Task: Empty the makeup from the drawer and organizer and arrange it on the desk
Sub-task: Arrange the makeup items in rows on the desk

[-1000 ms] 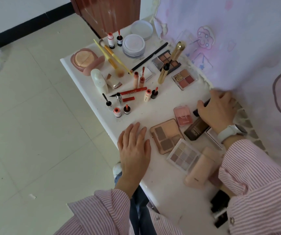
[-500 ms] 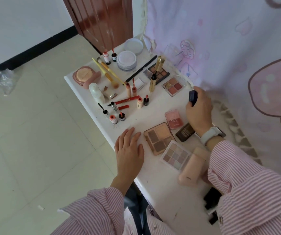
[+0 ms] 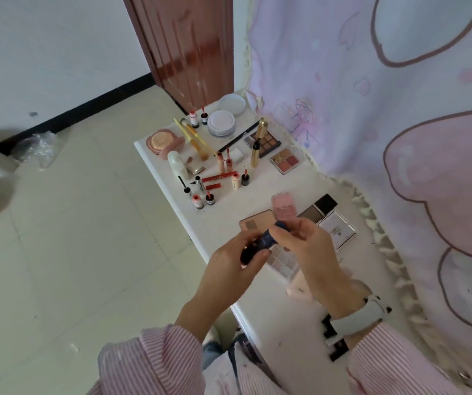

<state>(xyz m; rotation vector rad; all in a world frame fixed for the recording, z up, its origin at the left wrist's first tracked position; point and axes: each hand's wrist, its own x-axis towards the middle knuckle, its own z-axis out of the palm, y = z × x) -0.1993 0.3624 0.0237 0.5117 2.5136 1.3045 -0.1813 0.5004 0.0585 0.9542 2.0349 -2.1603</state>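
Both hands hold a dark blue tube [image 3: 266, 240] over the desk [image 3: 286, 332]: left hand [image 3: 230, 263] grips its lower end, right hand [image 3: 304, 246] pinches the top. If it slips, it could strike the eyeshadow palette [image 3: 281, 262] directly beneath, at 6 o'clock from the pink blush compact [image 3: 284, 208].

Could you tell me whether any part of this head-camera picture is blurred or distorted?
In the head view, the brown door is streaked with motion blur; the dark blue tube in both hands is soft; the wide lens bends the desk edge; lighting is even daylight.
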